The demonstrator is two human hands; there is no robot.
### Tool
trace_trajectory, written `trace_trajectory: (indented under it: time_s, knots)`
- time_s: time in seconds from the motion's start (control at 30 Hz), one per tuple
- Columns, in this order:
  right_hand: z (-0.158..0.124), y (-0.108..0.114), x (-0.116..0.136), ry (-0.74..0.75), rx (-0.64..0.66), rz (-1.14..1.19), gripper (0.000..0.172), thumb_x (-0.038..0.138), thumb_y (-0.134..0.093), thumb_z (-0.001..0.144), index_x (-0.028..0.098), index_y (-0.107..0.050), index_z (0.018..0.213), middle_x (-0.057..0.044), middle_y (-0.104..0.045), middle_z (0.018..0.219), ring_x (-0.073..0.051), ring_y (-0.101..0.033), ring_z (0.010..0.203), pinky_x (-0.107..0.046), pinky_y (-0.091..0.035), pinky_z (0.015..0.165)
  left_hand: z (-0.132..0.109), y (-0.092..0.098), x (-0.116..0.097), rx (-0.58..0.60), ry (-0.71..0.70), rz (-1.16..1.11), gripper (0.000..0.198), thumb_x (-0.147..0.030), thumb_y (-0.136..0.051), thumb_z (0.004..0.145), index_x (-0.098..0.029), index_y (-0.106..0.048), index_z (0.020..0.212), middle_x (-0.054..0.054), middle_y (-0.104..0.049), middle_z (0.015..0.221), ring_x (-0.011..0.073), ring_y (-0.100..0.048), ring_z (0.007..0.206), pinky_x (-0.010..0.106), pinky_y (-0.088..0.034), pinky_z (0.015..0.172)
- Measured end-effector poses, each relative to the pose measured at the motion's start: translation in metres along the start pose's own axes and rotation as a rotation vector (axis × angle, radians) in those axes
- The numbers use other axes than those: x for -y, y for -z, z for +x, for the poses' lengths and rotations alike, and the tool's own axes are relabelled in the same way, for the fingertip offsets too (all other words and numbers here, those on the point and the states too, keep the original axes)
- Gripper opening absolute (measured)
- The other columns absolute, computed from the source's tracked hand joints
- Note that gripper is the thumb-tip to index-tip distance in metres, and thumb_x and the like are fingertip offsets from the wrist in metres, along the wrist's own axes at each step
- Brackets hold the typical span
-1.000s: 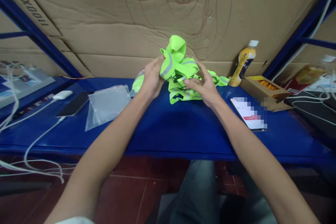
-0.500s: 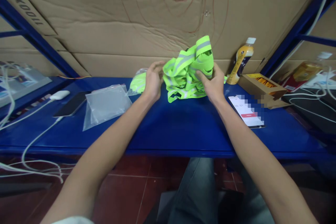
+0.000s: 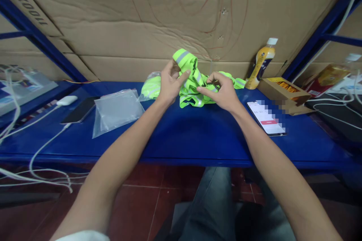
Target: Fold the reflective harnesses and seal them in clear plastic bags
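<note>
You have the neon-yellow reflective straps (image 3: 189,91) in a loose, tangled heap on the blue worktop (image 3: 195,135), and everything else can be placed from that heap. Your left hand (image 3: 170,84) grips a looped band at the heap's left side, thumb pressed across it, and lifts that loop above the rest. Your right hand (image 3: 223,91) is at the heap's right side, thumb and fingers closed on another part of it; exactly how much they pinch is hard to tell.

By the look of it, your work on the straps is only partway along. The bands are bunched and crossed, none laid out straight or neatly folded, and a tail runs out to the right behind your right hand. Just left of the heap, a bundle of similar neon material (image 3: 152,87) sits inside a clear bag, so that portion is already bagged. Farther left of the heap, flat clear bags (image 3: 120,110) lie untouched by either hand, and the heap itself remains unbagged.
</note>
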State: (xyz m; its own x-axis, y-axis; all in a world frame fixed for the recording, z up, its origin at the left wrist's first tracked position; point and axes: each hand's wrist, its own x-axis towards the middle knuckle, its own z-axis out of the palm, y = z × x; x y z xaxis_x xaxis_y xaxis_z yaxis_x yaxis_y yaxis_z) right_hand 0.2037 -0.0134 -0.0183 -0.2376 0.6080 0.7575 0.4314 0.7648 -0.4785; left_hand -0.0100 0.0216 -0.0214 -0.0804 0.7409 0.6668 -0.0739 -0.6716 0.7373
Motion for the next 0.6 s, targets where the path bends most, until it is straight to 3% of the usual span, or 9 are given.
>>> trace_trajectory:
  time_s: [0.17, 0.27, 0.33, 0.4, 0.47, 0.6]
  knots:
    - [0.000, 0.012, 0.007, -0.030, 0.057, 0.185, 0.061, 0.082, -0.061, 0.097, 0.024, -0.062, 0.076, -0.006, -0.071, 0.092, -0.024, -0.068, 0.096, -0.039, -0.054, 0.089, 0.010, 0.011, 0.007, -0.086, 0.091, -0.205, 0.057, -0.051, -0.096, 0.075, -0.024, -0.062, 0.113, 0.013, -0.074, 0.125, 0.0363, -0.069, 0.137, 0.049, -0.059, 0.114]
    - [-0.002, 0.005, 0.006, -0.044, -0.043, 0.086, 0.060, 0.082, -0.067, 0.093, 0.023, -0.072, 0.103, -0.011, -0.076, 0.110, -0.028, -0.071, 0.104, -0.044, -0.057, 0.094, 0.008, 0.007, -0.003, 0.007, 0.133, -0.301, 0.054, -0.047, -0.096, 0.074, -0.024, -0.062, 0.109, 0.012, -0.075, 0.128, 0.0366, -0.069, 0.137, 0.050, -0.060, 0.114]
    - [-0.004, -0.002, 0.005, 0.021, -0.071, -0.081, 0.070, 0.079, -0.076, 0.087, 0.023, -0.069, 0.129, -0.014, -0.075, 0.127, -0.033, -0.069, 0.117, -0.051, -0.055, 0.106, 0.004, 0.000, -0.012, 0.117, 0.158, -0.329, 0.054, -0.046, -0.098, 0.071, -0.023, -0.065, 0.108, 0.011, -0.076, 0.124, 0.0375, -0.070, 0.135, 0.051, -0.060, 0.113]
    - [-0.006, -0.007, 0.004, 0.078, -0.051, -0.208, 0.075, 0.074, -0.078, 0.088, 0.023, -0.065, 0.142, -0.016, -0.073, 0.136, -0.038, -0.065, 0.125, -0.058, -0.049, 0.115, 0.000, -0.006, -0.020, 0.183, 0.165, -0.320, 0.056, -0.044, -0.101, 0.069, -0.023, -0.067, 0.108, 0.011, -0.076, 0.120, 0.0383, -0.070, 0.136, 0.051, -0.060, 0.113]
    - [-0.006, -0.007, 0.004, 0.098, -0.044, -0.271, 0.071, 0.069, -0.079, 0.090, 0.022, -0.065, 0.141, -0.016, -0.075, 0.133, -0.040, -0.064, 0.125, -0.061, -0.049, 0.114, -0.003, -0.010, -0.025, 0.160, 0.148, -0.291, 0.059, -0.043, -0.103, 0.069, -0.022, -0.067, 0.111, 0.012, -0.075, 0.121, 0.0387, -0.069, 0.137, 0.050, -0.060, 0.112]
    - [-0.003, 0.002, 0.002, 0.100, -0.100, -0.369, 0.063, 0.066, -0.080, 0.088, 0.020, -0.067, 0.128, -0.016, -0.074, 0.122, -0.042, -0.064, 0.122, -0.065, -0.049, 0.111, -0.002, -0.005, -0.023, -0.003, 0.057, -0.162, 0.063, -0.055, -0.101, 0.074, -0.022, -0.067, 0.115, 0.012, -0.074, 0.117, 0.0383, -0.070, 0.133, 0.050, -0.062, 0.110]
